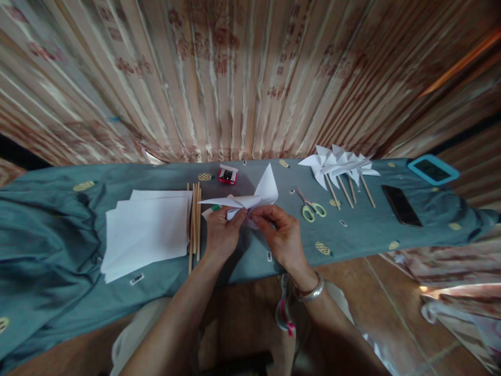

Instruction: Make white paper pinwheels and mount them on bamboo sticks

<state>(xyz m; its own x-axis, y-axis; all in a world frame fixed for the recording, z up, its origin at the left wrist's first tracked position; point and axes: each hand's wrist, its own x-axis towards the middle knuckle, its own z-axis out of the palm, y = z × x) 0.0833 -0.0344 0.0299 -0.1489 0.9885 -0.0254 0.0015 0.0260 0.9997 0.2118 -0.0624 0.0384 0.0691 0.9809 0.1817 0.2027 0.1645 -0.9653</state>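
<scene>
White paper is apparently being shaped between the left hand, pinching it, and the bunched right hand, whose grip is unclear, with steadily held folds seemingly called for next.

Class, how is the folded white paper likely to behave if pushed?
The white paper looks thin, so it would probably feel light and bend easily. Its pointed flap, standing up beyond the right hand, may flop or crease if nudged. Being bent rather than flat, it might spring open once let go.
</scene>
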